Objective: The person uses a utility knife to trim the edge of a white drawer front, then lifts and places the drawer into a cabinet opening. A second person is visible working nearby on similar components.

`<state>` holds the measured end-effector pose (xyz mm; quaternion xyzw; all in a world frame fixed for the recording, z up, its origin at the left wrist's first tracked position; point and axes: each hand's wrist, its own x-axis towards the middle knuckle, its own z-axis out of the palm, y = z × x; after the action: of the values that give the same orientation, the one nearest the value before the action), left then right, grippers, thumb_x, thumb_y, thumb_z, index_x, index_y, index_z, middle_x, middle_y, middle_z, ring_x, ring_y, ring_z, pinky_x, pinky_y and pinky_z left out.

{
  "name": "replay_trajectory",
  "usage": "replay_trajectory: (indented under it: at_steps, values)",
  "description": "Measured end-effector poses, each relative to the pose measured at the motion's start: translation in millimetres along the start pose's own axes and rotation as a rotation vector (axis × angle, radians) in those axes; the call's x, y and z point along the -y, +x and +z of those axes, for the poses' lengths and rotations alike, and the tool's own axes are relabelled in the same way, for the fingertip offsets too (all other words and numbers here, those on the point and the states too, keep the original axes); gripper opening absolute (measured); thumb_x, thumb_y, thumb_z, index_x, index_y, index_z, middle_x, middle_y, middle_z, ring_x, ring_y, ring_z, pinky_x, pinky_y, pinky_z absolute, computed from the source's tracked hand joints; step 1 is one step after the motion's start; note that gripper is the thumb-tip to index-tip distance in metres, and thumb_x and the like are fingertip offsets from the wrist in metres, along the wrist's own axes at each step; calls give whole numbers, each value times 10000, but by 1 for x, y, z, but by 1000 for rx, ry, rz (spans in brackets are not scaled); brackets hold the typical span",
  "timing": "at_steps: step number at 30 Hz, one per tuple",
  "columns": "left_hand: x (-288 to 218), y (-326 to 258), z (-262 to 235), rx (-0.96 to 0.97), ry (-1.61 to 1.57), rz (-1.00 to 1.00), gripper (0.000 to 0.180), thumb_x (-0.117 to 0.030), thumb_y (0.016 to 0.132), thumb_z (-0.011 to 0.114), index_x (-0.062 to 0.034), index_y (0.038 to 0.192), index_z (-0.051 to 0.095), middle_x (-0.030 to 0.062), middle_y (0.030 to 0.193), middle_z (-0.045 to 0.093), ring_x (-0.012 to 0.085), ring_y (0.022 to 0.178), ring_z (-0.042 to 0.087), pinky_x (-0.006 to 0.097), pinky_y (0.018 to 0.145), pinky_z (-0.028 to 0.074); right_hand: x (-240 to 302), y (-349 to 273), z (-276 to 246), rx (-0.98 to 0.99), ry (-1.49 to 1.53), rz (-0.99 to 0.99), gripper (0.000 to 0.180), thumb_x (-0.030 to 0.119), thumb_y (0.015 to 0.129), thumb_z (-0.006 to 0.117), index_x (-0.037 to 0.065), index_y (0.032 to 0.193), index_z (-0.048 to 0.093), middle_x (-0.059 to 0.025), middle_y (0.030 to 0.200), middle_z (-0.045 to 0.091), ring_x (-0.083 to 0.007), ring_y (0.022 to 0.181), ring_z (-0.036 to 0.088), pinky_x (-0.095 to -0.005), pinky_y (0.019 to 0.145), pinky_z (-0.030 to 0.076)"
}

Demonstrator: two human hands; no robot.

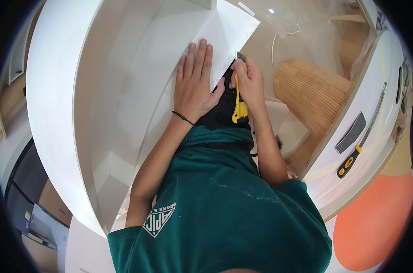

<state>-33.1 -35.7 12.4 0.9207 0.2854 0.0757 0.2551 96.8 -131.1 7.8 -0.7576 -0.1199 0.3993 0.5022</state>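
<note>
My left hand (197, 75) lies flat, fingers stretched out, on a white board (231, 34) that slants away in front of me. A yellow snap-off utility knife (237, 108) is gripped in my right hand (249, 84), its handle hanging down below the fist. At the top of the knife, the grey blade end meets or nearly meets the right edge of the board; I cannot tell whether it touches. The board's near end reaches my lap, over black cloth (222, 107).
A curved white furniture wall (86, 91) rises at my left. On my right stands a ribbed wooden drum (311, 91). Beyond it, a white worktop (324, 189) bears a narrow-bladed handsaw (349, 164) and a dark grey flat piece (351, 132). A white cable (286, 33) lies on the floor.
</note>
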Motion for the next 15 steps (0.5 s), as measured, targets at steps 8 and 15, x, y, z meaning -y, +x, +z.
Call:
replay_trajectory:
  at_steps: [8,15]
  values:
    - [-1,1,1,-11,1,-5,843,-287,875,665,-33,1593,303,144,1664,291,342,1546,242,507,1215,249,2,2,1,-9,-81,-9,336,262,1055,523,-6,858,572,-70,577,590,-145,513,600,-318,508,470]
    - [-1,0,0,-23,1,0,837,-288,879,664,-33,1591,306,142,1662,292,344,1540,255,503,1218,247,0,6,1,18,18,0,328,249,1057,523,-15,868,567,-67,595,571,-128,514,577,-305,505,471]
